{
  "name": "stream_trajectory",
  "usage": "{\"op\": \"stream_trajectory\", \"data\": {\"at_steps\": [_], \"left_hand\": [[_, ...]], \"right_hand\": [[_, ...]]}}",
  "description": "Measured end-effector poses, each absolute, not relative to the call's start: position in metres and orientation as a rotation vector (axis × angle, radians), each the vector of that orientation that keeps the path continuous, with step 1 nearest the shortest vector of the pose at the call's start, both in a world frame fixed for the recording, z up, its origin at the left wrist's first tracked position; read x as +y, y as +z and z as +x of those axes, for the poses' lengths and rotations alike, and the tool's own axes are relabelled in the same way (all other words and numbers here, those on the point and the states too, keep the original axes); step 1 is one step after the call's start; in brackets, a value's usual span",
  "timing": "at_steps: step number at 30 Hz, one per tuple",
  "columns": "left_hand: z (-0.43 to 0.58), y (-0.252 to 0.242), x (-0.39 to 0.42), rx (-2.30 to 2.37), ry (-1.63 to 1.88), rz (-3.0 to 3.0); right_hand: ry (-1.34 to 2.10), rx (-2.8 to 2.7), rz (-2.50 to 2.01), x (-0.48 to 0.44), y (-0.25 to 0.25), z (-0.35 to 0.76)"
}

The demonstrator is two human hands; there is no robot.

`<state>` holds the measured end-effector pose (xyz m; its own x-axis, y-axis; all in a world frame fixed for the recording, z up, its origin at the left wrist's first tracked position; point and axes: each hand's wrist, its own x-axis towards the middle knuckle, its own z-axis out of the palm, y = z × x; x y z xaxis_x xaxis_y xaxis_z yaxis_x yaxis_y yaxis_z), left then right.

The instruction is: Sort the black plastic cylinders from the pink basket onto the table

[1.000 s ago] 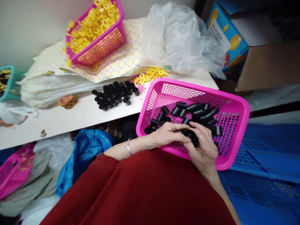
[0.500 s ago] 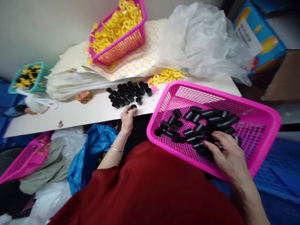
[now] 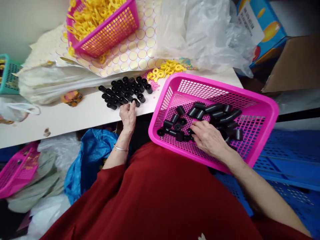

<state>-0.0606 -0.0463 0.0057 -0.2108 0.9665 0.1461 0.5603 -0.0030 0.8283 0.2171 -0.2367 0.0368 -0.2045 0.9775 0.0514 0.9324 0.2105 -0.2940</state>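
Observation:
My left hand [image 3: 128, 117] is at the front edge of the white table, fingers stretched out and apart, touching or just beside a black plastic cylinder [image 3: 135, 102]. That cylinder stands upright at the near side of a cluster of black cylinders [image 3: 122, 90], several with holes showing in their tops. Inside the pink basket [image 3: 265, 123], my right hand [image 3: 208, 137] reaches down with curled fingers. A dark piece [image 3: 190, 131] shows between its fingertips, partly hidden. Loose black cylinders [image 3: 220, 115] lie on their sides around this hand.
Yellow ring-shaped pieces [image 3: 166, 69] lie behind the basket. Another pink basket [image 3: 107, 40] full of yellow pieces sits on sheets of round stickers [image 3: 147, 33]. Clear plastic bags [image 3: 200, 33] and a blue box [image 3: 265, 30] stand at the back right. A blue bag [image 3: 85, 160] hangs below the table.
My left hand's fingers have opened from the black cylinder, which now stands against the cluster. My right hand has moved left within the basket. The whole view has shifted.

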Motion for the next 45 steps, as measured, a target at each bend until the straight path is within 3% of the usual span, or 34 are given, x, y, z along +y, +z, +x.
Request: {"op": "stream_trajectory", "data": {"at_steps": [3, 6, 11, 32, 35, 38, 41, 45], "left_hand": [[-0.058, 0.023, -0.065, 1.841, 1.293, 1.694], [-0.05, 0.041, -0.085, 1.589, 1.254, 1.996], [-0.034, 0.059, -0.103, 1.141, 1.047, 2.434], [-0.025, 0.053, -0.108, 0.936, 1.128, 2.699], [-0.015, 0.061, -0.106, 0.768, 0.827, 2.874], [0.005, 0.07, -0.11, 0.613, 0.207, 2.95], [0.029, 0.073, -0.117, 0.658, -0.236, 2.893], [0.051, 0.063, -0.117, 0.746, -0.448, 2.79]], "right_hand": [[0.335, -2.347, -1.732, -0.231, 0.04, 0.202], [0.475, -2.445, -1.625, -0.226, 0.041, 0.185], [0.526, -2.42, -2.107, -0.21, 0.047, 0.163], [0.364, -2.341, -1.963, -0.2, 0.029, 0.148], [0.275, -2.251, -1.885, -0.203, 0.031, 0.163], [0.284, -1.978, -1.799, -0.212, 0.032, 0.184], [0.47, -1.618, -1.73, -0.225, 0.032, 0.198], [0.8, -1.208, -1.689, -0.244, 0.031, 0.199]]}}
